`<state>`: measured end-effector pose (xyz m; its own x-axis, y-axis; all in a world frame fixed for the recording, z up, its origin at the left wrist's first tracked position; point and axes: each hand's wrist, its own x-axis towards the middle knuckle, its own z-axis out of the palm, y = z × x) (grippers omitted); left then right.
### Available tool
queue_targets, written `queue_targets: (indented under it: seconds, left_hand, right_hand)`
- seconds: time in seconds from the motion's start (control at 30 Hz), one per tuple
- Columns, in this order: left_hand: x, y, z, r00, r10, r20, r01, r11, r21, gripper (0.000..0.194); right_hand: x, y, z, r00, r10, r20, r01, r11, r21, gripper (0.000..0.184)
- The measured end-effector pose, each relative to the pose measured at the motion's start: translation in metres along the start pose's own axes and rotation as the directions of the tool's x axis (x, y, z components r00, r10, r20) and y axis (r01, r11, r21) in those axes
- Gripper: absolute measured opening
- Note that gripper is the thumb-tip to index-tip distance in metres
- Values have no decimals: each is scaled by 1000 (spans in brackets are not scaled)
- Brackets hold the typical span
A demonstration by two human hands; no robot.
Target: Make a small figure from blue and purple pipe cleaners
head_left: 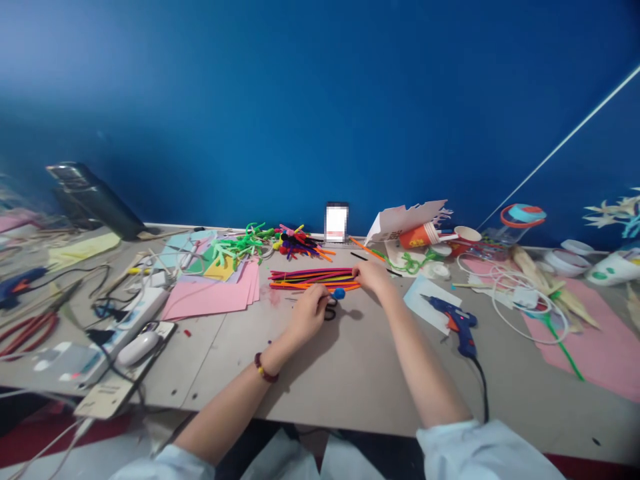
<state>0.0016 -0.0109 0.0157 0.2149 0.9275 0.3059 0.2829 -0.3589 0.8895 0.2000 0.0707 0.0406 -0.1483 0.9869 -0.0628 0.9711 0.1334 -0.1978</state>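
Observation:
My left hand (307,312) is closed in a pinch, with a small blue ball (339,293) at its fingertips. Just beyond it, a row of pipe cleaners (305,275) in purple, red, yellow and orange lies across the table. The fingers of my right hand (371,277) are bent together around the right ends of these pipe cleaners; exactly how many they grip is hidden. Partly under my left hand lies a pair of scissors (330,312), its dark handle loops showing.
Behind the row are bent green pipe cleaners (245,243), a multicoloured pile (300,241) and a phone (337,222) upright against the wall. Pink paper (210,298) and a power strip (127,327) lie left. Rightward are a blue glue gun (457,323) and a red paper cup (419,236).

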Motion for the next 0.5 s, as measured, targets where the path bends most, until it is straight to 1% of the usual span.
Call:
queue_targets:
  seconds: [0.03, 0.07, 0.1, 0.13, 0.17, 0.2, 0.23, 0.3, 0.37, 0.43, 0.5]
  left_hand:
    - [-2, 3, 1, 999, 18, 43, -22, 995, 96, 11]
    - [-3, 7, 2, 996, 28, 85, -41, 987, 155, 13]
    - [-5, 11, 2, 991, 33, 133, -56, 984, 171, 13]
    - [-7, 15, 3, 980, 29, 195, -59, 987, 148, 12]
    - [-8, 18, 3, 968, 8, 252, -36, 994, 108, 10]
    - [-9, 21, 4, 956, -22, 293, 4, 998, 64, 11]
    - [-10, 24, 4, 949, -48, 311, 37, 998, 40, 10]
    - [-8, 26, 5, 943, -79, 323, 71, 997, 38, 9]
    - [-3, 24, 6, 950, -84, 301, 55, 993, 103, 9]
    - [5, 17, 10, 969, -12, 248, -47, 972, 231, 11]
    - [13, 6, 15, 971, 94, 219, -173, 911, 374, 15]
  right_hand:
    - [0, -1, 1, 1000, -14, -1, 14, 1000, -5, 20]
    - [-1, -2, 1, 1000, -26, -5, 26, 1000, -9, 19]
    - [-2, -3, 0, 999, -37, -10, 36, 999, -13, 19]
    - [-4, -4, -1, 999, -47, -20, 46, 999, -15, 20]
    - [-5, -4, -2, 998, -57, -34, 56, 998, -16, 20]
    - [-6, -4, -4, 997, -66, -50, 65, 998, -16, 21]
    - [-7, -3, -6, 995, -73, -64, 72, 997, -16, 21]
    - [-8, -1, -9, 993, -83, -89, 82, 997, -7, 21]
    - [-8, 1, -12, 990, -100, -98, 102, 995, 20, 19]
    - [-8, 2, -16, 985, -128, -114, 136, 989, 66, 18]
    - [-10, 2, -20, 979, -148, -142, 164, 980, 114, 17]
